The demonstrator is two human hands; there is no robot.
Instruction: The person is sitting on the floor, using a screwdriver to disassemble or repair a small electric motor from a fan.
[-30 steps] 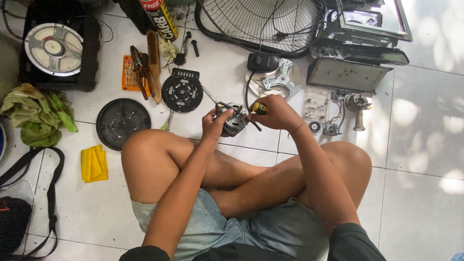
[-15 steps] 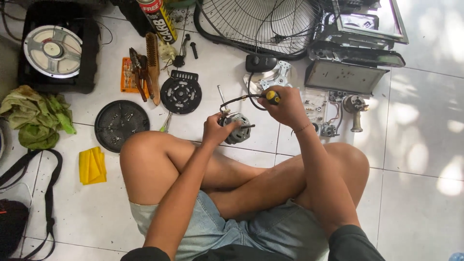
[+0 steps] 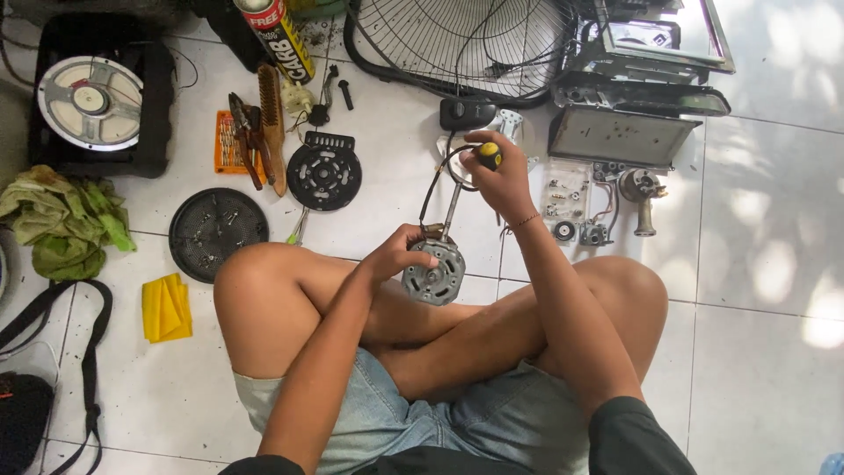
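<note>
I sit cross-legged on a white tiled floor. My left hand [image 3: 397, 255] grips a round grey metal fan motor [image 3: 435, 273] just above my crossed shins. My right hand [image 3: 497, 171] is raised above it, closed round the yellow-and-black handle of a screwdriver [image 3: 486, 157]. The screwdriver's metal shaft [image 3: 452, 209] slants down to the top of the motor. A black cable loops from the motor up past my right hand.
A wire fan guard [image 3: 466, 40] lies ahead, with a black round cover [image 3: 323, 171], a dark round plate [image 3: 217, 230], pliers and a brush [image 3: 264, 132], a spray can [image 3: 280, 37], a speaker box [image 3: 92, 101], green rags [image 3: 61, 220], a yellow cloth [image 3: 165, 308] and small parts [image 3: 607, 207].
My right hand has risen away from the motor with the screwdriver, so the shaft now stands long between hand and motor. My left hand has kept hold of the motor.
</note>
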